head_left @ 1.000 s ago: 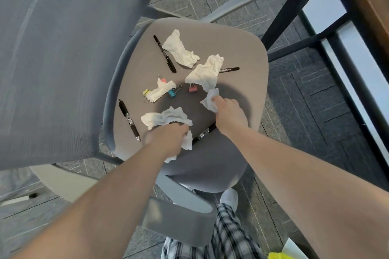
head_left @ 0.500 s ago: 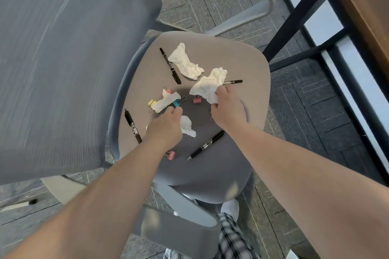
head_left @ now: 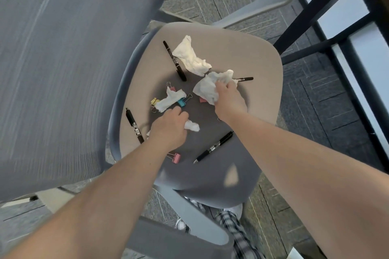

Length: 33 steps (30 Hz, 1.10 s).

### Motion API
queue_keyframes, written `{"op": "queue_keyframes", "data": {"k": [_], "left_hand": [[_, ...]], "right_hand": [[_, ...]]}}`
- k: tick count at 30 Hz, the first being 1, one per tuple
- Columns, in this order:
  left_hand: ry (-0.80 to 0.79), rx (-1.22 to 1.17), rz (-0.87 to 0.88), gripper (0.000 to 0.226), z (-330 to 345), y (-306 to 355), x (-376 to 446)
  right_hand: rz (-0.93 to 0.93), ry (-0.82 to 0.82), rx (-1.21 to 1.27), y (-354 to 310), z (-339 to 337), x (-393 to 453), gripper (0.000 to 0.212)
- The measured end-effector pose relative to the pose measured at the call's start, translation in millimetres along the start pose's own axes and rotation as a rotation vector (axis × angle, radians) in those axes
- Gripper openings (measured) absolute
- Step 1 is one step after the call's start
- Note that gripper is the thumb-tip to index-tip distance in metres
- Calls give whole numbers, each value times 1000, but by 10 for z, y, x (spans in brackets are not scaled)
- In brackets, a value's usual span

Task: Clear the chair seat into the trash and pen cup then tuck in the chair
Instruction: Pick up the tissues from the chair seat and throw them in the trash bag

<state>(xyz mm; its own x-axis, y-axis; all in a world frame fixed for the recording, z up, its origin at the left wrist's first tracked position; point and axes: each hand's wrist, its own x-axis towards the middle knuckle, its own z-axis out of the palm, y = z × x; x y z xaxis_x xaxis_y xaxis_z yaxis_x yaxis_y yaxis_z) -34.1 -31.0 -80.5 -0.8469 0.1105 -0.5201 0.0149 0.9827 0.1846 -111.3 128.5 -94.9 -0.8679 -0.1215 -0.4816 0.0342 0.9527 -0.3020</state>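
On the beige-and-grey chair seat (head_left: 259, 52), from the left, a black clip pen (head_left: 134, 125) lies along the seat's edge. Just right of it, the left hand (head_left: 168, 128) is curled shut around a small white tissue wad (head_left: 192, 126) that pokes out past the knuckles. A narrow crumpled white tissue (head_left: 170, 100) lies just beyond that hand's fingertips, amid yellow, pink and teal binder clips (head_left: 182, 102); its long axis runs diagonally, up to the right, so the left hand is plainly nearer for it. Further back, a black marker (head_left: 174, 61) lies beside another crumpled white tissue (head_left: 191, 57). Rightward, the right hand (head_left: 228, 96) is clenched on a large white tissue (head_left: 207, 88), which partly covers a black pen (head_left: 244, 79). Nearer, a black retractable pen (head_left: 213, 147) and a pink binder clip (head_left: 175, 157) lie loose. Neither trash bin nor pen cup is in view, so nothing shows of their contents.
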Motion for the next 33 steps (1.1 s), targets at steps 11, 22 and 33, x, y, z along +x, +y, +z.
{"op": "queue_keyframes", "data": {"k": [11,22,33], "left_hand": [[166,-57,-163,35,-282,-140,174],[110,-57,-175,34,-253,-294,446],[43,-142,-137,53,-106,-429,487]], "right_hand": [[-89,130,36,-203,-293,27,28],[-81,117,228,-577,-396,465,67],[-156,80,-16,-562,15,664,44]]}}
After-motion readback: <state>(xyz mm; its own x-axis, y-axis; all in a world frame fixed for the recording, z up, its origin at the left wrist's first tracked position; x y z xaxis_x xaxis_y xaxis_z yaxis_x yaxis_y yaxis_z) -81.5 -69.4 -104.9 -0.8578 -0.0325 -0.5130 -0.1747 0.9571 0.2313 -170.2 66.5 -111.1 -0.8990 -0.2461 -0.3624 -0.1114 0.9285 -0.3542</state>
